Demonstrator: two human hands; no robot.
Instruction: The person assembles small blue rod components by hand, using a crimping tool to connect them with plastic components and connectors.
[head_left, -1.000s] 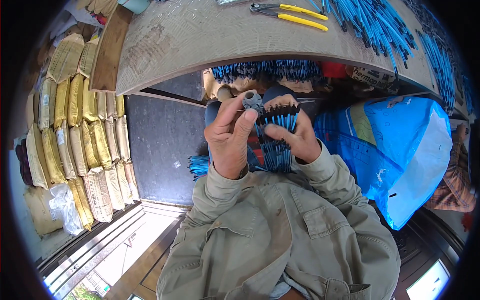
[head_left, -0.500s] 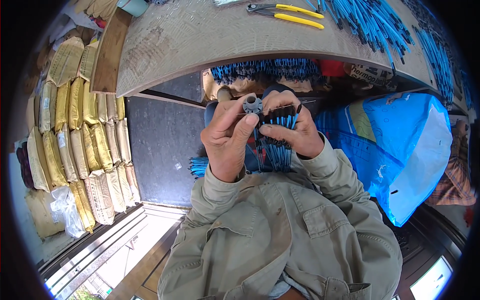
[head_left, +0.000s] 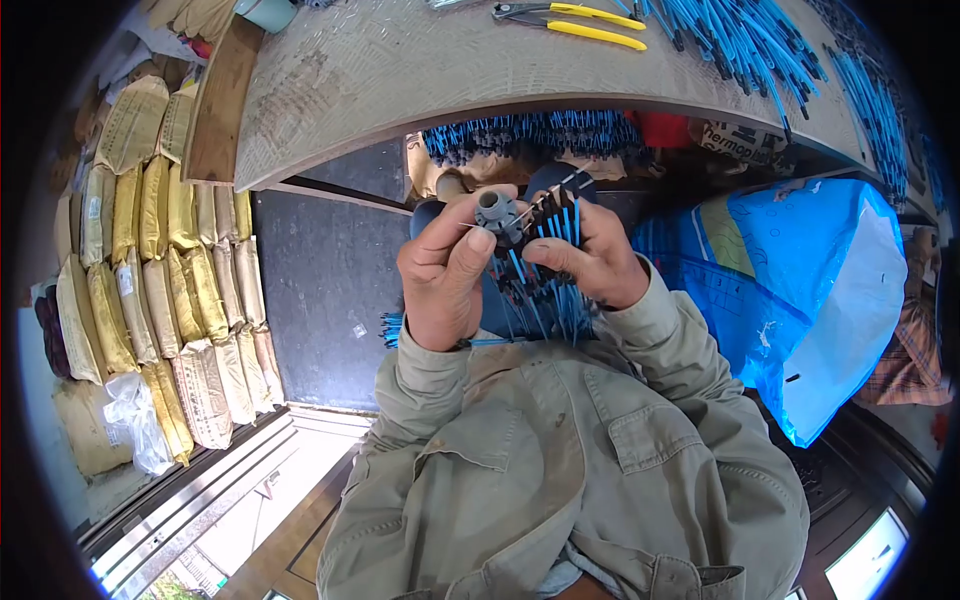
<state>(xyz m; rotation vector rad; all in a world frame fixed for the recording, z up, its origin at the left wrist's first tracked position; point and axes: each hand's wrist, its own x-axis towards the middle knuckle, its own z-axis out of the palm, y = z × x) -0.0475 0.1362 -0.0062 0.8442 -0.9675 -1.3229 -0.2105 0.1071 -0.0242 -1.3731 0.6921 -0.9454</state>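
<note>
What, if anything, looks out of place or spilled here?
A pale patch, perhaps a stray scrap, shows on the dark surface left of the left hand, standing out against it. Nothing else looks clearly odd.

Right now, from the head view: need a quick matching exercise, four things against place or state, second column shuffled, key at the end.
Things
1. Grey fitting
2. Pliers
3. Large plastic bag
4. Sacks

Place or state
A. Blue and whitish, to the right of both hands
B. Piled in rows at the far left of the view
C. Held in the fingers of the left hand
D. Lying on the worktop, handles yellow

Pairs: 1-C, 2-D, 3-A, 4-B
</note>
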